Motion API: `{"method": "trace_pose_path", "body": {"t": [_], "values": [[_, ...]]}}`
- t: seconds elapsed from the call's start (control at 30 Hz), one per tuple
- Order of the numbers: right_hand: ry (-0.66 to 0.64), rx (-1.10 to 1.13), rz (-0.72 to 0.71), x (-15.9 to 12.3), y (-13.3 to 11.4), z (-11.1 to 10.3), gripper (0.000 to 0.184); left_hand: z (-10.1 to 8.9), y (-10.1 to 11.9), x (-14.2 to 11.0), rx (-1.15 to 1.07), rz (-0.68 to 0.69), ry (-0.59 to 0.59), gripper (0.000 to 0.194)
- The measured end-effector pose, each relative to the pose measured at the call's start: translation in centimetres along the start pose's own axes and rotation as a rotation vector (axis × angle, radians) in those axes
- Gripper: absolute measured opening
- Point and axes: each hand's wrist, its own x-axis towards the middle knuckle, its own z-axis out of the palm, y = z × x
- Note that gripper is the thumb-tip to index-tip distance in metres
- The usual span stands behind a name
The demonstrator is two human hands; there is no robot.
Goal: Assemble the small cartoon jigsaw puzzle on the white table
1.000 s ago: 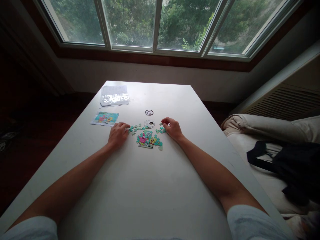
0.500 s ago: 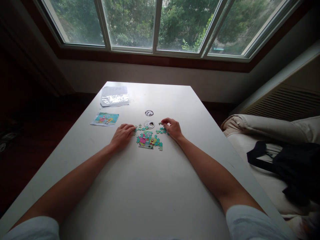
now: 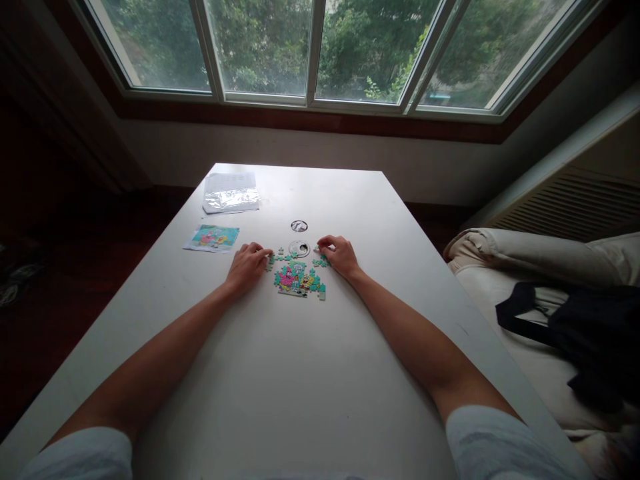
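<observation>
The white table (image 3: 300,373) before you, and what it bears.
On it you see a partly joined puzzle (image 3: 294,280), loose pieces (image 3: 282,257) just beyond it, and two round features (image 3: 299,226), one behind the other; to your left lie a colour picture sheet (image 3: 215,236) and, farther from you, papers (image 3: 231,181) with shiny clear plastic (image 3: 231,198).

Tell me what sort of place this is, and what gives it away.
Probably a room in a home: a wide window faces the white table, a partly assembled jigsaw puzzle lies on it, and what looks like a pale padded seat stands to the right.
</observation>
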Motion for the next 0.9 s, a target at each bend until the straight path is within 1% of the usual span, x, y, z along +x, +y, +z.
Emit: {"method": "trace_pose_path", "body": {"t": [0.13,0.33,0.53,0.7,0.9], "values": [[0.001,-0.019,-0.013,0.0,-0.3,-0.2,0.019,-0.1,-0.1,0.0,-0.037,-0.023,0.019,0.030],[-0.011,-0.024,-0.025,0.1,-0.4,-0.3,0.019,-0.2,-0.2,0.2,-0.083,-0.054,0.028,0.031],[-0.025,-0.031,-0.028,0.1,-0.2,-0.2,0.020,-0.7,-0.6,1.0,-0.117,-0.059,-0.017,0.028],[-0.016,-0.040,-0.022,0.2,-0.1,-0.2,0.020,-1.1,-0.4,2.1,-0.101,-0.059,-0.054,0.022],[-0.019,-0.026,-0.008,0.2,0.0,-0.2,0.019,-0.7,-0.1,2.9,-0.068,-0.074,-0.067,0.019]]}}
